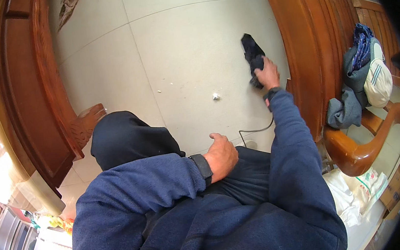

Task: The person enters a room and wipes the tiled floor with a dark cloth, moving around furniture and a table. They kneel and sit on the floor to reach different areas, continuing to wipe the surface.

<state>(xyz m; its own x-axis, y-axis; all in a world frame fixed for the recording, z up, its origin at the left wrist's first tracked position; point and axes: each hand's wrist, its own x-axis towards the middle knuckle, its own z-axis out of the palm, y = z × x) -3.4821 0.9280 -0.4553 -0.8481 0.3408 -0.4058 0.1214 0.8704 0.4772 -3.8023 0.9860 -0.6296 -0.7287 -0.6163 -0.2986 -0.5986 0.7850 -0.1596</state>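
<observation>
My right hand (269, 75) reaches down over the pale floor tiles and grips the lower part of a dark piece of cloth (253, 50). The cloth is long, narrow and crumpled; its far end points away from me. The hand is slightly blurred. My left hand (223, 156) holds nothing and rests over my dark trousers (249, 169), thumb apart from the curled fingers. Dark bands circle both wrists. A small crumpled white scrap (216, 96) lies on the floor between the hands.
Carved wooden furniture (28, 81) stands at left, its foot (91, 117) near my knee. A wooden bench (305, 46) borders the right side. Clothes (354, 63) and a white cap (379, 80) lie there. A thin black cable (256, 130) hangs below my right wrist. Brown cloth (68, 4) lies far left.
</observation>
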